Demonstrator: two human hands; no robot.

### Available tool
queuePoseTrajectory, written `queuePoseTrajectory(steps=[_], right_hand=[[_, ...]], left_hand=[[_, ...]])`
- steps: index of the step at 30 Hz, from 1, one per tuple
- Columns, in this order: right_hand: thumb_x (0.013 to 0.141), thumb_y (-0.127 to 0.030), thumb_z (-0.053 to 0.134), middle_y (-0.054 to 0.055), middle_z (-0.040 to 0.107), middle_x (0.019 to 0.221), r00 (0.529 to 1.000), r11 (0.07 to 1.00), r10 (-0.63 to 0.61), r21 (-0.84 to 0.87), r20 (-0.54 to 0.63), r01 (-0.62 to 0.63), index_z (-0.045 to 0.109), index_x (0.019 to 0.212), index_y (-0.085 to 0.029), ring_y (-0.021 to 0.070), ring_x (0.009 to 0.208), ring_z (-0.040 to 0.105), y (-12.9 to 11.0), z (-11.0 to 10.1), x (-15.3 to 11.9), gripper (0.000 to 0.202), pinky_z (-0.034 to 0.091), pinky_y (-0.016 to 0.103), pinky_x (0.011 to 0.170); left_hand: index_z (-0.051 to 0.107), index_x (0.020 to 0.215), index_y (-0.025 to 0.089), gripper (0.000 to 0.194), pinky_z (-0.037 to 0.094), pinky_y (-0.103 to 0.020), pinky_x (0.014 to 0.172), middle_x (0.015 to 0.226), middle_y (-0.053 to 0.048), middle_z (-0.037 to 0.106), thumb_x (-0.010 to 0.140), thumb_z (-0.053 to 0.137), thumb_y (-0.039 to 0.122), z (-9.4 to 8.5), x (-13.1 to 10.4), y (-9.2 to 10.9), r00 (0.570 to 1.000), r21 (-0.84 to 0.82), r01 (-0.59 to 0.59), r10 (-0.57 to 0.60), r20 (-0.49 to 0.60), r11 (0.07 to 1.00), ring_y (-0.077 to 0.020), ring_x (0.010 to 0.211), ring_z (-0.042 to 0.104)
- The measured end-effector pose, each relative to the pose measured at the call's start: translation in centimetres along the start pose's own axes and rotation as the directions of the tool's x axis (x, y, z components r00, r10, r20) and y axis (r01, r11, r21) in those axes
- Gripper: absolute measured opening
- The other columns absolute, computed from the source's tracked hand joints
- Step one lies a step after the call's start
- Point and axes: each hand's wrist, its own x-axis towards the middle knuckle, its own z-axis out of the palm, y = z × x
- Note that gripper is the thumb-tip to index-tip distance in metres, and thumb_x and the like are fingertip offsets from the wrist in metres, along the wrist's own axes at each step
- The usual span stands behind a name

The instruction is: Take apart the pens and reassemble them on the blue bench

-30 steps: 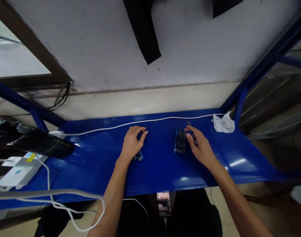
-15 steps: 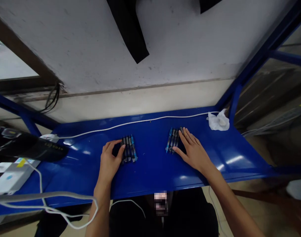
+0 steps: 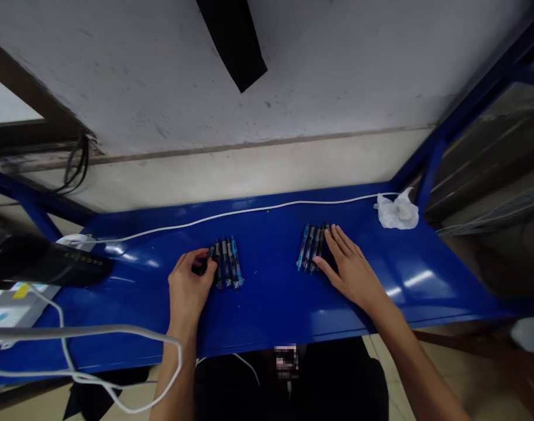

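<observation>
Two rows of pens lie on the blue table [image 3: 267,298]. The left row [image 3: 228,263] has several dark pens and a blue one at its right end. Just left of it, my left hand [image 3: 192,278] pinches a black pen [image 3: 209,255] between thumb and fingers, tilted away from the others. In the right row [image 3: 311,248] a blue pen lies at the left end with dark ones beside it. My right hand [image 3: 348,263] rests at that row's right side, thumb and fingers apart, the fingertips by the last dark pen.
A white cable [image 3: 244,210] runs along the table's back. Crumpled white tissue [image 3: 398,211] lies at the back right. At the left are a black bottle [image 3: 69,260], a white power strip [image 3: 12,310] and looping white cables [image 3: 117,332]. Blue frame posts stand at both sides.
My left hand has moved slightly left with the end pen, which now tilts away from the left row. My right hand's fingertips have shifted slightly right, off the top of the right row.
</observation>
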Motion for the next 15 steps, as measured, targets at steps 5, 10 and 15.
queuePoseTrajectory(steps=[5,10,15], right_hand=[[0.111,-0.069,0.043,0.021,0.031,0.179,0.999,1.0,-0.002,-0.006,-0.033,0.001,0.017,0.179,-0.015,0.0358,0.169,0.025,-0.1,0.1,0.0,0.09,0.037,0.062,0.131],[0.111,-0.068,0.044,0.022,0.031,0.179,0.999,1.0,0.008,0.004,-0.047,-0.007,0.015,0.179,-0.013,0.037,0.169,0.025,0.0,0.2,0.0,0.092,0.037,0.063,0.131],[0.111,-0.065,0.046,0.02,0.035,0.178,0.999,1.0,-0.019,0.019,-0.043,0.02,0.024,0.177,-0.014,0.0349,0.168,0.029,0.1,0.0,0.0,0.086,0.037,0.06,0.132]], left_hand=[[0.079,0.114,0.022,0.028,0.057,-0.042,0.086,0.101,-0.007,0.079,0.091,0.074,0.036,-0.3,-0.2,0.0,0.998,-0.048,0.051,-0.053,-0.043,0.998,-0.0268,0.086,0.073],[0.078,0.123,0.023,0.027,0.061,-0.042,0.09,0.112,-0.008,0.075,0.099,0.071,0.035,-1.0,-0.7,1.6,0.979,-0.094,-0.069,0.049,-0.199,0.993,-0.0243,0.089,0.072],[0.076,0.134,0.028,0.034,0.059,-0.044,0.103,0.123,-0.009,0.07,0.103,0.069,0.02,-0.7,-1.8,3.2,0.874,-0.082,-0.421,0.38,-0.303,0.904,-0.026,0.111,0.071]])
